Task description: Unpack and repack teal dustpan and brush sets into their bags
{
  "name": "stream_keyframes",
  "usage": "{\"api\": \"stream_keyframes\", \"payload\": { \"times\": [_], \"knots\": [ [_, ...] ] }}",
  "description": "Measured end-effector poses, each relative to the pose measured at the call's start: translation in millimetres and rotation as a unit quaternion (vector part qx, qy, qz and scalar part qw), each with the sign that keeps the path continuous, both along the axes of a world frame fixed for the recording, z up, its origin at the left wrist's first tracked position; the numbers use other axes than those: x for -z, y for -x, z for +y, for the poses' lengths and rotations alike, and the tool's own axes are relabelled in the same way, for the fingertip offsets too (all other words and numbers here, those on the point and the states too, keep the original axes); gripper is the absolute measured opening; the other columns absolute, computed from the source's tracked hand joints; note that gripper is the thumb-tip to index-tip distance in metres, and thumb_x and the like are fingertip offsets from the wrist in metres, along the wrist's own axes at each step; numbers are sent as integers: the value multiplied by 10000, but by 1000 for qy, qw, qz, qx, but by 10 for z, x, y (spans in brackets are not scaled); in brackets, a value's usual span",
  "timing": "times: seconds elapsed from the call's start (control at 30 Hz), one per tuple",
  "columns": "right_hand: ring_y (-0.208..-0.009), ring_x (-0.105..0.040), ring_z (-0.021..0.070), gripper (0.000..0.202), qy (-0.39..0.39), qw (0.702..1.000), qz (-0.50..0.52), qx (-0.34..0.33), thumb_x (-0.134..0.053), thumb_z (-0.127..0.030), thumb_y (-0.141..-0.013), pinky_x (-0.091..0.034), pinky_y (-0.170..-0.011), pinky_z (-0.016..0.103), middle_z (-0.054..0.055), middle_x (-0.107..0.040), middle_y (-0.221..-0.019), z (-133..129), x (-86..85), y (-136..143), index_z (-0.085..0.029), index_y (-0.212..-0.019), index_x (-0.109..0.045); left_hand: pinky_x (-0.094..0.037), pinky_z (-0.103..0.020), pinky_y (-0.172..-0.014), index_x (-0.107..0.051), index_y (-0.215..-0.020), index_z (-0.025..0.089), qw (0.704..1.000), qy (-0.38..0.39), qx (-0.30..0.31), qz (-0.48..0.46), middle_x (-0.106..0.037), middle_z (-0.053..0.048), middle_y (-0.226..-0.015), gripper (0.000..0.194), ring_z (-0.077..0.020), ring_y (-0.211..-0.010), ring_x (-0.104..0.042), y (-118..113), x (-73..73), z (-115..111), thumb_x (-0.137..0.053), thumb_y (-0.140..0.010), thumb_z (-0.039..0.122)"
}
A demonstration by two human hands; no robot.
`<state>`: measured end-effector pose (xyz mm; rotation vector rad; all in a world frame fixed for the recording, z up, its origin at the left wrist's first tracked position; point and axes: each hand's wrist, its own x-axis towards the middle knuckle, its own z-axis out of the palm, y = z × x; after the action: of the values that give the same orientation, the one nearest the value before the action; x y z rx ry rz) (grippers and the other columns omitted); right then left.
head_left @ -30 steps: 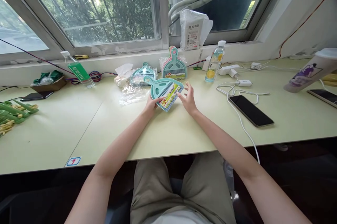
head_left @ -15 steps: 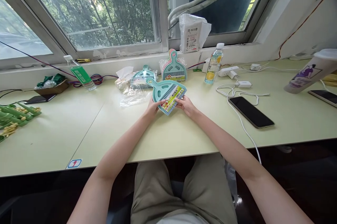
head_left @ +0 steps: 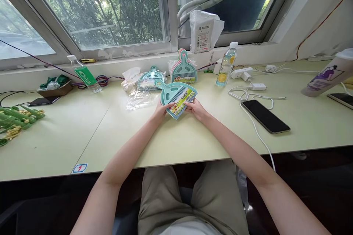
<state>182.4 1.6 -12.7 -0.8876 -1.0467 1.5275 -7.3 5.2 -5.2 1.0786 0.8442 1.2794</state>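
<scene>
A teal mini dustpan with a small brush (head_left: 171, 96) and a yellow printed label is tilted above the table, its handle pointing to the upper left. My left hand (head_left: 162, 110) grips its lower left edge, thumb on the front. On the right side, my right hand (head_left: 196, 109) holds the lower right edge, with its fingers partly behind the pan. Just behind it lies another teal dustpan set (head_left: 152, 78) in clear wrapping. A stack of dustpans (head_left: 184, 71), teal in front with pink behind, leans against the wall. Crumpled clear plastic bags (head_left: 142, 99) lie left of my hands.
To the right are a drink bottle (head_left: 226, 65), a white cable (head_left: 255, 126), a black phone (head_left: 266, 116) and a tilted cup (head_left: 321, 77). On the left stand a green-labelled bottle (head_left: 86, 76), a small box (head_left: 56, 91) and green stalks (head_left: 19, 119). The table's front edge (head_left: 182, 162) is near my lap.
The view has shifted slightly, so everything sits a little further right and higher. Both hands keep the dustpan in nearly the same pose.
</scene>
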Motion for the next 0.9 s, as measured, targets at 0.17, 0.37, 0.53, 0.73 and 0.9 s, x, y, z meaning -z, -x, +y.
{"api": "stream_keyframes", "payload": {
  "times": [0.17,0.37,0.53,0.73,0.9],
  "knots": [
    [-893,-730,186,306,2,1000,-7,3,-688,-166,-791,-604,-883,394,62,-719,-1096,8,12,-4,-209,-1060,-549,-577,-376,-788,-480,-1276,268,1000,17,6,-3,-692,-27,-1000,731,-233,-888,-691,15,-4,11,-775,-609,225],
    [-888,-726,189,301,0,1000,3,8,-715,-172,-771,-617,-851,369,53,-729,-1046,24,36,-17,-212,-1025,-559,-559,-381,-763,-530,-1206,220,995,85,2,-47,-677,-18,-888,632,-246,-879,-673,90,11,60,-576,-578,171],
    [-867,-726,191,313,-2,1000,5,8,-734,-167,-754,-617,-843,383,49,-726,-1024,36,51,-26,-215,-1010,-561,-568,-395,-733,-508,-1245,253,997,65,9,-33,-668,-5,-842,793,-257,-872,-672,107,13,66,-513,-472,73],
    [-872,-724,193,314,-5,1000,-1,6,-731,-178,-758,-618,-837,375,53,-724,-1046,55,71,-37,-213,-1031,-580,-564,-437,-811,-490,-1273,249,999,42,22,-7,-680,-28,-911,825,-282,-943,-671,67,16,54,-552,-475,47],
    [-874,-722,192,290,-3,1000,-6,13,-718,-163,-766,-625,-805,358,61,-726,-1055,56,62,-37,-199,-1023,-588,-561,-449,-813,-498,-1262,254,999,45,28,-8,-677,-28,-915,813,-290,-954,-667,78,6,53,-566,-476,61]
  ]
}}
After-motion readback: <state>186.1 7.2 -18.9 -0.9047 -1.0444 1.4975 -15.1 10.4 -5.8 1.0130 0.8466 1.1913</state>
